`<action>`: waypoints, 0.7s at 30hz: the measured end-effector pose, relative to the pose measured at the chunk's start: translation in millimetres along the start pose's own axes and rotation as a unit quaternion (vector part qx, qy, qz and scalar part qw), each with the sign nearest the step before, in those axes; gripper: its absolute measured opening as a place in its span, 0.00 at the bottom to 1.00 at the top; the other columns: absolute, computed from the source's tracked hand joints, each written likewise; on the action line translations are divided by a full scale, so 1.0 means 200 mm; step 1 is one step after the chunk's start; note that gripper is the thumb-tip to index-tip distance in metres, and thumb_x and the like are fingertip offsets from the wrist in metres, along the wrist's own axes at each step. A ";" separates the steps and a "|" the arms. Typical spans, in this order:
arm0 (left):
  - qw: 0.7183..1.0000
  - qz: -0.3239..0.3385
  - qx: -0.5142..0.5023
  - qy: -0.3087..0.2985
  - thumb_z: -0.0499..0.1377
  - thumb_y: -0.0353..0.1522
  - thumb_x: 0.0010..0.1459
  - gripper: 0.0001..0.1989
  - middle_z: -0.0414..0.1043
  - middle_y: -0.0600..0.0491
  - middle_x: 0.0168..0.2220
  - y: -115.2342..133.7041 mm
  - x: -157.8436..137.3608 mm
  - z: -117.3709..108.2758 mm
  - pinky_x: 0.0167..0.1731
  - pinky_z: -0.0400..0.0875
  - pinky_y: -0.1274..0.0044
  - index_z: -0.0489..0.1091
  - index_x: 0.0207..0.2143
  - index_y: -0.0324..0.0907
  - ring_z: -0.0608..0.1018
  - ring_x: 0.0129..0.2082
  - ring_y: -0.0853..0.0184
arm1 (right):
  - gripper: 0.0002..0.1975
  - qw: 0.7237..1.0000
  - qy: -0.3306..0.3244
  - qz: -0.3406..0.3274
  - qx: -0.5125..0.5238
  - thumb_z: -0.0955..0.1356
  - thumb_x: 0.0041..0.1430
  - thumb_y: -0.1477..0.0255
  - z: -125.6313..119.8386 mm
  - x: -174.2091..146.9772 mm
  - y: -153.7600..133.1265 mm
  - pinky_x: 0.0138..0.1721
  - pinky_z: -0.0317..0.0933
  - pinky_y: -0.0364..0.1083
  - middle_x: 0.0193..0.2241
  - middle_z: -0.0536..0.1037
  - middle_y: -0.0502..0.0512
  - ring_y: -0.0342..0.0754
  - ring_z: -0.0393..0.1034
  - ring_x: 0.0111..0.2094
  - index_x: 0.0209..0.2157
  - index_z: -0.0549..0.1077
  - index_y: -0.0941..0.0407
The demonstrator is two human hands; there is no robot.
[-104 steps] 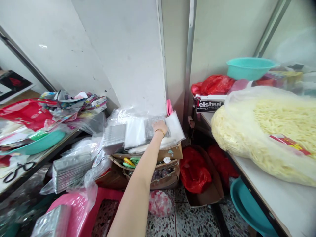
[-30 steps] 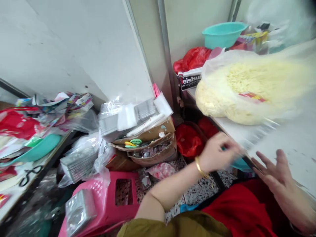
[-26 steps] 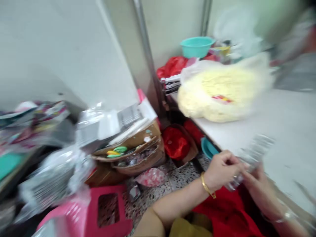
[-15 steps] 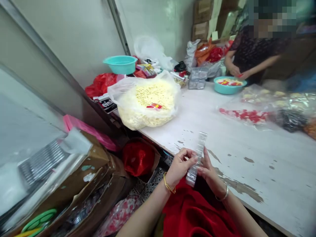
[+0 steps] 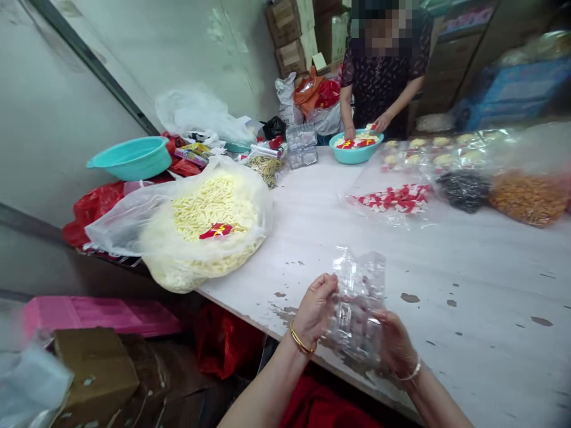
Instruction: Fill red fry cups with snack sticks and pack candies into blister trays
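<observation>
Both hands hold clear plastic compartment trays [image 5: 357, 303] above the front edge of the white table. My left hand [image 5: 316, 306], with a gold bangle at the wrist, has its fingers closed on the left side. Along the lower right side, my right hand [image 5: 395, 342] grips too, with a pale bracelet below it. Light glints off the trays, and I see the tabletop through them. How many are stacked there I cannot tell. Left of my hands rests a big translucent bag [image 5: 214, 208] of pale yellow sticks, with a red-and-yellow piece [image 5: 216, 230] on top.
Across the table, a person [image 5: 383, 77] reaches into a turquoise basin [image 5: 357, 156]. Nearby are a bag of red-and-white pieces [image 5: 397, 198], a dark bag [image 5: 464, 190], an orange-brown bag [image 5: 529, 199] and filled trays [image 5: 439, 151]. Another turquoise basin [image 5: 134, 157] stands left. Cardboard boxes [image 5: 96, 368] sit below.
The trays have turned from a narrow edge-on strip to show their broad face, and my hands have moved apart to its sides. My view has swung right. The other person's hands are lower, at the basin.
</observation>
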State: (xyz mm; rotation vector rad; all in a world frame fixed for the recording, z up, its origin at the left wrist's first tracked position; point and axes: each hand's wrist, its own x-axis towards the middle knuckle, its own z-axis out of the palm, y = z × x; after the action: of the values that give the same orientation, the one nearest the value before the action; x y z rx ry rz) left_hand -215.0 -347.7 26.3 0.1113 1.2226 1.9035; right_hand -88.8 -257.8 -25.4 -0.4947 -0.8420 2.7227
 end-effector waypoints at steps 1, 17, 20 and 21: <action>1.000 0.020 0.011 0.015 0.66 0.39 0.47 0.15 0.65 0.58 0.26 0.03 0.11 -0.02 0.31 0.65 0.80 0.65 0.27 0.39 0.70 0.27 0.74 | 0.38 1.000 0.011 0.002 0.021 0.68 0.51 0.62 -0.06 0.02 -0.04 0.51 0.59 0.64 0.54 0.70 0.59 0.64 0.67 0.51 0.63 0.52 0.46; 0.796 0.166 0.542 0.213 0.62 0.38 0.49 0.18 0.70 0.46 0.43 0.62 0.96 -0.42 0.44 0.65 0.71 0.68 0.41 0.39 0.72 0.45 0.59 | 0.35 0.985 0.137 0.001 -0.108 0.69 0.53 0.60 -0.24 0.32 -0.31 0.54 0.58 0.58 0.61 0.59 0.54 0.58 0.59 0.57 0.61 0.55 0.45; 0.807 0.153 0.569 -0.030 0.54 0.42 0.58 0.14 0.72 0.50 0.37 0.46 0.79 -0.12 0.40 0.65 0.74 0.71 0.38 0.42 0.72 0.38 0.65 | 0.40 0.979 0.141 -0.027 -0.145 0.71 0.52 0.61 -0.18 0.39 -0.28 0.55 0.58 0.55 0.62 0.56 0.54 0.55 0.57 0.59 0.63 0.50 0.44; 0.823 0.111 0.541 -0.133 0.54 0.42 0.59 0.14 0.72 0.51 0.36 0.40 0.73 -0.02 0.39 0.65 0.75 0.71 0.38 0.42 0.71 0.37 0.66 | 0.42 0.977 0.137 -0.039 -0.161 0.72 0.51 0.62 -0.16 0.41 -0.26 0.55 0.59 0.55 0.63 0.55 0.54 0.55 0.57 0.59 0.63 0.49 0.44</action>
State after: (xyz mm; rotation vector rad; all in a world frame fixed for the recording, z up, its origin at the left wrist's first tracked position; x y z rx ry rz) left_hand -357.5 -262.5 36.6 1.1160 1.9907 1.0667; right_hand -144.0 -172.3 -39.8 -0.8587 -1.2001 2.3795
